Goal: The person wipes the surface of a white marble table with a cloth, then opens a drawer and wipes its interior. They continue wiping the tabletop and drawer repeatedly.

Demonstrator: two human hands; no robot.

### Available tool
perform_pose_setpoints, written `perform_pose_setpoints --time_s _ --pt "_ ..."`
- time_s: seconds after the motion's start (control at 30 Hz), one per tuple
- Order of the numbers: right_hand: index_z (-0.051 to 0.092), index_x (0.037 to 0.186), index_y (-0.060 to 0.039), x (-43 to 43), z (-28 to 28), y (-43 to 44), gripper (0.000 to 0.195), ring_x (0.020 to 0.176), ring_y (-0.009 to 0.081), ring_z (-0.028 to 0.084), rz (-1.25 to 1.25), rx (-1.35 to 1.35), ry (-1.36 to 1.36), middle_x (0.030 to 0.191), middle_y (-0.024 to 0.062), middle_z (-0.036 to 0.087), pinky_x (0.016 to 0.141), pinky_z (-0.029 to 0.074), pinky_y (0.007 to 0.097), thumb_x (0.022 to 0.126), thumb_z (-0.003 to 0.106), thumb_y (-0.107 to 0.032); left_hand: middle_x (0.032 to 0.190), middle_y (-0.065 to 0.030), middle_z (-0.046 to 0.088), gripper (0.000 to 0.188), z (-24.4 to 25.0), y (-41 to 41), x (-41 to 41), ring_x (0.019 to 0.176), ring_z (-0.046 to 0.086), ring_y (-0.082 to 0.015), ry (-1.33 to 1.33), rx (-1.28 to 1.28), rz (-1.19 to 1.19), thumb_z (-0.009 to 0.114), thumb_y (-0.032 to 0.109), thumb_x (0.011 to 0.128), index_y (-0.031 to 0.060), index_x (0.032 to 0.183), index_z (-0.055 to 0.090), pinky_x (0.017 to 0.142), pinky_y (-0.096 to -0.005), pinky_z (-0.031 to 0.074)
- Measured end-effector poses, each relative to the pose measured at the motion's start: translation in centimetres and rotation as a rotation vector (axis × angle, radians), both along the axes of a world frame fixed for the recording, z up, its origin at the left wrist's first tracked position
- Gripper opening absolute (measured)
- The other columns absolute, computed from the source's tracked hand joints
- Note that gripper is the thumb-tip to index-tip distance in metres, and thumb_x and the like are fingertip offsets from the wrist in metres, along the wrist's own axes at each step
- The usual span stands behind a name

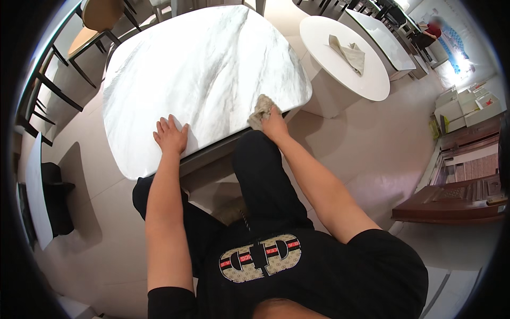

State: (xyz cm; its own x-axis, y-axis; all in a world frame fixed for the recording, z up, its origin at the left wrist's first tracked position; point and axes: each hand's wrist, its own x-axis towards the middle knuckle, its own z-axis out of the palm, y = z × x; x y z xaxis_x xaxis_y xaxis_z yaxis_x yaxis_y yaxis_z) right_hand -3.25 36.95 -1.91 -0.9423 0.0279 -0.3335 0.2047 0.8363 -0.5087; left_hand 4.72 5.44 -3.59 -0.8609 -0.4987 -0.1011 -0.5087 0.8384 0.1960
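Before me stands a table with a glossy white top [171, 67], grey-veined like marble. My left hand [172, 136] rests palm down near its front edge, fingers spread, holding nothing. To the right, my right hand [275, 125] grips a crumpled beige cloth [263, 111] at the table's near right edge. Part of the cloth lies on the top, and part of it is hidden by my fingers. My right knee [257, 149] is just below that hand, close to the dark side of the table.
A white oval table [318, 36] stands at the right with a folded beige cloth [350, 56] on it. Chairs [99, 20] are at the back left, and another table [38, 191] is at the far left. A dark wooden door [450, 201] stands at the right. A person [432, 32] is far off.
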Motion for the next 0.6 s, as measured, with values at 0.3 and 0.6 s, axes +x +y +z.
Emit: perform_pose_setpoints --time_s 0.3,0.6 --pt "0.035 0.150 -0.0196 3.7 6.4 -5.4 0.068 0.115 0.0446 0.052 0.373 -0.354 0.552 0.130 0.0241 0.047 0.098 0.044 0.0490 0.086 0.055 -0.006 0.145 -0.0220 0.045 0.055 1.2 -6.7 4.6 0.136 0.042 -0.0370 -0.151 0.262 -0.485 0.065 0.042 0.090 0.0077 0.133 0.059 0.110 -0.0442 0.039" --pt "0.040 0.148 -0.0290 -1.4 12.0 -7.0 0.076 0.135 0.0409 0.037 0.617 0.062 1.011 0.150 0.0230 0.032 0.109 0.030 0.0514 0.082 0.061 -0.001 0.134 -0.0162 0.054 0.051 5.6 -2.1 6.9 0.122 0.054 -0.0360 -0.146 0.275 -0.437 0.066 0.036 0.089 0.0082 0.131 0.059 0.103 -0.0436 0.045"
